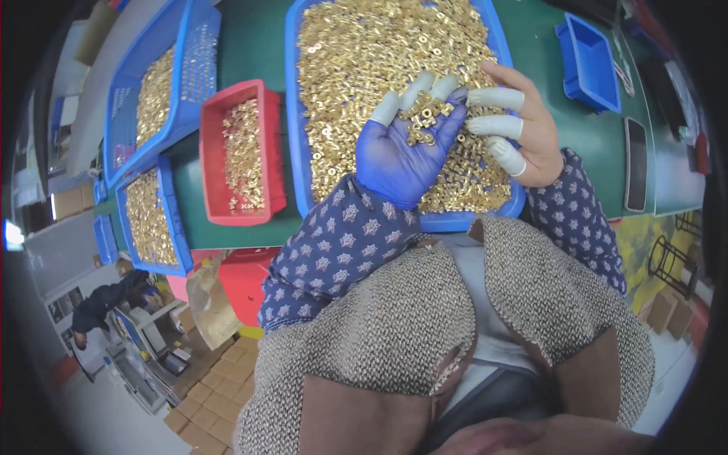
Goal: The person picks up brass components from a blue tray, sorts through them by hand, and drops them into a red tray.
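My left hand [402,155], in a blue glove with pale finger cots on several fingers, is turned palm up. Its cupped palm and fingers hold a small heap of brass fittings [426,120], short gold-coloured pieces, some showing round holes. Close against its fingertips is my right hand [519,125], ungloved, with white finger cots on several fingers. The right fingers are stretched and apart, with nothing visible gripped in them; its thumb is hard to make out. Below both hands lies a large blue tray [301,152] filled with similar fittings.
Left of the tray stand a red bin [274,163] of brass pieces, a blue basket [199,57] and a smaller blue bin [176,227]. At right are a blue bin [588,64] and a phone-like dark slab [635,163]. Another person [106,303] bends in the background.
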The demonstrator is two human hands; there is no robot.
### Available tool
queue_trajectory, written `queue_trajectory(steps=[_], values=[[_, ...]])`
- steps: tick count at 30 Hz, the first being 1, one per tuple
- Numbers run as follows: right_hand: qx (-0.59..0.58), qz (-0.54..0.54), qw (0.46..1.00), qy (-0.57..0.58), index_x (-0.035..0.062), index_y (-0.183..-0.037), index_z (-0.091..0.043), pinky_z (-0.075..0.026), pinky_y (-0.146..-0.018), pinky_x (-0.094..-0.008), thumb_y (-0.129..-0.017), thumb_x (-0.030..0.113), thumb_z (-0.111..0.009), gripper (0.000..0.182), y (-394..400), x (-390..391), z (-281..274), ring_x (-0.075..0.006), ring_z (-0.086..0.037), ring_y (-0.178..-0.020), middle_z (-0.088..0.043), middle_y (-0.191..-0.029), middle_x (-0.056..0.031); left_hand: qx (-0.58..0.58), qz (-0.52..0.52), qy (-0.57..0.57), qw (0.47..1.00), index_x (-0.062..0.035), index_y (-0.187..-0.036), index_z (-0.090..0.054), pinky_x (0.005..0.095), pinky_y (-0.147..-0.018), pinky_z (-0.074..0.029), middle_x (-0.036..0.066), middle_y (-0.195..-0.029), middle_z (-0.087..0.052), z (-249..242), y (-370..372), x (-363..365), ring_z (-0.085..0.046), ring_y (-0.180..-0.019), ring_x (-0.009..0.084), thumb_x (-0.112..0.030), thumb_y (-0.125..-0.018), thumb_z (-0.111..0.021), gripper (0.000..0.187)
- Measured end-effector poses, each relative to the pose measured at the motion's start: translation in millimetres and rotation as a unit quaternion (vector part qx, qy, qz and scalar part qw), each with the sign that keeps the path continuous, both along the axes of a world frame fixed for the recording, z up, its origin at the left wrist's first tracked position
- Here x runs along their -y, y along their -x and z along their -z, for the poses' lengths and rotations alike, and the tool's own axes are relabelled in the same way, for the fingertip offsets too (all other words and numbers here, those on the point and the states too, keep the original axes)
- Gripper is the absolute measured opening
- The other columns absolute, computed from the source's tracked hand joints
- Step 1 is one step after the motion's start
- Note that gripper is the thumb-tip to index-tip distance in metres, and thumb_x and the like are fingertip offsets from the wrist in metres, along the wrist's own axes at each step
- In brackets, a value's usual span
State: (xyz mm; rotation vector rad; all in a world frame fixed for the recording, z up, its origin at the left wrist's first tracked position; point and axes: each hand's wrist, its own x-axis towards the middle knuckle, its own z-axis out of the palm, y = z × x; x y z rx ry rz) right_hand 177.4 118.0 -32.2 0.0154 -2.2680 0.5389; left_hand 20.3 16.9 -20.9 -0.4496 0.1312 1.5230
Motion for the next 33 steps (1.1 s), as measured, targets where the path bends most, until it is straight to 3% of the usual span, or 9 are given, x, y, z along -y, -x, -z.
queue_trajectory(steps=[5, 9, 11, 14, 17, 21, 26, 29, 33], values=[[0.0, 0.015, 1.0, 0.011, 0.0115, -0.096, -0.056, -0.034, -0.091, -0.0468, -0.089, 0.021, -0.035, 0.024, 1, 1, 0, -0.036, -0.037, -0.113, -0.051, -0.106, -0.0106, 0.022, -0.117, 0.0, 0.993, -0.0059, -0.131, -0.019, 0.0581, -0.089, -0.034, 0.026, -0.128, -0.027, -18, 36, 22, -0.033, -0.114, 0.0435, -0.017, -0.087, -0.037, 0.048], [0.002, 0.019, 1.0, 0.021, 0.0111, -0.095, -0.056, -0.034, -0.09, -0.0481, -0.088, 0.019, -0.036, 0.023, 2, 5, 0, -0.0368, -0.039, -0.111, -0.051, -0.106, -0.0103, -0.239, -0.232, -0.06, 0.941, 0.0072, -0.111, -0.035, 0.0351, -0.076, -0.046, 0.026, -0.107, -0.038, -26, 100, 42, -0.044, -0.09, 0.0304, -0.001, -0.074, -0.046, 0.04], [-0.003, -0.003, 1.0, 0.014, 0.009, -0.094, -0.056, -0.036, -0.088, -0.0486, -0.089, 0.02, -0.037, 0.023, 2, 5, 1, -0.0379, -0.041, -0.109, -0.051, -0.104, -0.0112, -0.499, -0.351, 0.133, 0.781, 0.002, -0.11, -0.046, 0.0384, -0.08, -0.045, 0.023, -0.104, -0.052, -37, 120, 48, -0.053, -0.096, 0.0332, -0.02, -0.078, -0.051, 0.039], [-0.002, 0.004, 1.0, -0.003, 0.0093, -0.091, -0.057, -0.036, -0.091, -0.0454, -0.09, 0.021, -0.035, 0.024, 3, 4, -2, -0.0322, -0.046, -0.102, -0.053, -0.097, -0.0116, -0.729, 0.043, 0.426, 0.535, -0.0138, -0.123, -0.037, 0.0537, -0.062, -0.045, 0.009, -0.088, -0.059, -20, 190, 31, -0.058, -0.058, 0.0323, -0.038, -0.08, -0.037, 0.05], [-0.041, 0.025, 0.999, -0.017, 0.008, -0.091, -0.056, -0.037, -0.091, -0.0467, -0.089, 0.018, -0.036, 0.022, 4, 2, 1, -0.0261, -0.05, -0.093, -0.053, -0.095, -0.0112, -0.888, 0.02, 0.234, 0.395, -0.011, -0.119, -0.047, 0.0267, -0.092, -0.035, 0.006, -0.12, -0.046, -42, 126, 54, -0.044, -0.109, 0.0156, -0.023, -0.084, -0.047, 0.037], [-0.04, 0.027, 0.999, -0.013, 0.0091, -0.091, -0.056, -0.037, -0.09, -0.0456, -0.089, 0.018, -0.037, 0.021, 2, -2, 2, -0.0268, -0.051, -0.091, -0.054, -0.093, -0.0104, -0.924, 0.105, 0.003, 0.368, -0.0051, -0.123, -0.038, 0.0353, -0.101, -0.022, 0.013, -0.127, -0.035, -44, 64, 27, -0.03, -0.12, 0.0234, -0.019, -0.085, -0.047, 0.041], [-0.033, 0.044, 0.998, -0.044, 0.0101, -0.1, -0.055, -0.036, -0.09, -0.0468, -0.088, 0.016, -0.04, 0.02, -3, -11, 4, -0.0294, -0.048, -0.097, -0.053, -0.1, -0.0111, -0.92, 0.121, -0.372, 0.007, -0.0168, -0.134, -0.018, 0.0484, -0.099, -0.022, 0.021, -0.134, -0.021, 23, 33, -30, -0.021, -0.119, 0.0466, -0.046, -0.082, -0.042, 0.064], [-0.026, 0.054, 0.998, -0.024, 0.0097, -0.101, -0.056, -0.035, -0.091, -0.0473, -0.088, 0.018, -0.039, 0.023, -8, -15, 5, -0.0339, -0.045, -0.103, -0.053, -0.102, -0.012, -0.913, 0.123, -0.379, -0.081, -0.0143, -0.132, -0.023, 0.0536, -0.099, -0.013, 0.013, -0.137, -0.018, 37, 29, -24, -0.022, -0.122, 0.0409, -0.048, -0.084, -0.034, 0.06], [-0.051, 0.053, 0.997, -0.014, 0.0066, -0.093, -0.057, -0.037, -0.091, -0.0458, -0.087, 0.014, -0.042, 0.018, -9, -16, 1, -0.0286, -0.051, -0.094, -0.055, -0.096, -0.0111, -0.896, 0.083, -0.428, -0.088, -0.0157, -0.124, -0.038, 0.0401, -0.091, -0.03, 0.007, -0.126, -0.037, 25, 52, -7, -0.038, -0.114, 0.0254, -0.036, -0.085, -0.038, 0.043]])
